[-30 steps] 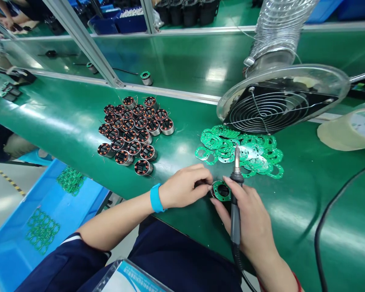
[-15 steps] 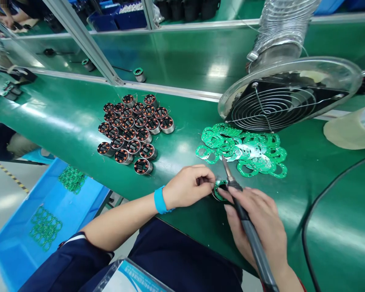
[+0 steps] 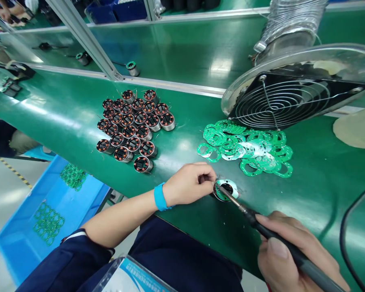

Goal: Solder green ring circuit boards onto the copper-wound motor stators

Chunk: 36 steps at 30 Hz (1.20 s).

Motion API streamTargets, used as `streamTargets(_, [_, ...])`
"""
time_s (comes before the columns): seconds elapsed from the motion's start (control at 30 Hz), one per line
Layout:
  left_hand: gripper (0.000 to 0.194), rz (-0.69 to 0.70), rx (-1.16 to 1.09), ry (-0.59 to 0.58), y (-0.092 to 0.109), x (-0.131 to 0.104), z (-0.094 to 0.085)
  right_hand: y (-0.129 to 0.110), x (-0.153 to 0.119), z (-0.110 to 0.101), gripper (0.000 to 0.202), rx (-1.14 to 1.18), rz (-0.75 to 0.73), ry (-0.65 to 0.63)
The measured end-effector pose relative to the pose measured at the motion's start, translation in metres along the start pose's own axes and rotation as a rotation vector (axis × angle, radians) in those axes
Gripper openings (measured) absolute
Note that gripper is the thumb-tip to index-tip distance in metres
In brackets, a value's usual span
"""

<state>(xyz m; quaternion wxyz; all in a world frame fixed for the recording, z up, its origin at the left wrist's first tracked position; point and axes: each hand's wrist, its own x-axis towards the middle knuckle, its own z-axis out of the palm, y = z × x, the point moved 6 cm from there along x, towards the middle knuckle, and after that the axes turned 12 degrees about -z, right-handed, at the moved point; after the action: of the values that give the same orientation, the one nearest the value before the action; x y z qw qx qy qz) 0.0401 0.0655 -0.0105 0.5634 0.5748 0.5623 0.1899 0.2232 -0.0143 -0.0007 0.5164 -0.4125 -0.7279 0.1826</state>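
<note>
A motor stator [image 3: 220, 198] topped with a green ring-shaped circuit board [image 3: 232, 187] stands on the green bench near its front edge. My left hand [image 3: 191, 184], with a blue wristband, is at the stator's left side, thumb and fingertips pinched together; what they pinch is too small to make out. My right hand [image 3: 295, 247] is wrapped round the dark handle of a soldering iron [image 3: 249, 215]. The iron's tip touches or nearly touches the left part of the ring board. Behind the stator lies a pile of loose ring boards [image 3: 252, 150].
Several copper-wound stators [image 3: 130, 125] stand grouped at the left. A fume extractor fan [image 3: 273, 105] with a clear hood overhangs the boards. The iron's black cable [image 3: 345, 231] loops at right. A blue bin [image 3: 88, 202] holding boards sits low at left, and a metal post [image 3: 85, 38] rises behind.
My right hand has drawn back to the right and down, off the board. The soldering iron has swung from pointing up and away to having its tip at the ring board. My left hand stays put.
</note>
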Motion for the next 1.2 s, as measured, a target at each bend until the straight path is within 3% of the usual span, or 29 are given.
streamTargets(0.1, [0.017,0.004,0.015,0.01,0.0,0.0,0.0,-0.005,0.003,-0.004,0.016,0.0,-0.052,0.072])
streamTargets(0.2, [0.017,-0.001,0.044,0.024,0.001,-0.001,0.001,-0.007,0.003,-0.005,0.018,-0.007,-0.062,0.061])
streamTargets(0.3, [0.016,0.009,0.074,0.033,0.002,-0.002,0.001,-0.005,0.008,-0.001,0.036,-0.012,-0.048,0.036])
streamTargets(0.37, [0.017,0.021,0.086,0.036,0.003,-0.002,0.002,-0.003,0.018,0.009,0.049,-0.057,-0.053,-0.055])
streamTargets(0.5, [0.018,0.047,0.117,0.052,0.002,-0.002,0.002,-0.007,0.035,0.038,0.05,-0.224,-0.209,-0.382])
streamTargets(0.6, [0.014,0.041,0.147,0.054,0.0,-0.004,0.001,-0.004,0.039,0.044,0.053,-0.231,-0.236,-0.475])
streamTargets(0.77, [0.009,0.027,0.229,-0.039,-0.005,-0.014,0.002,0.001,0.039,0.039,0.044,-0.245,-0.227,-0.446])
streamTargets(0.97, [0.012,0.129,0.149,0.025,0.004,-0.016,-0.005,-0.004,0.038,0.047,0.043,-0.42,-0.293,-0.368])
streamTargets(1.2, [0.008,-0.029,-0.094,-0.046,-0.002,-0.007,0.005,-0.022,0.036,0.042,0.051,-0.288,-0.397,-0.32])
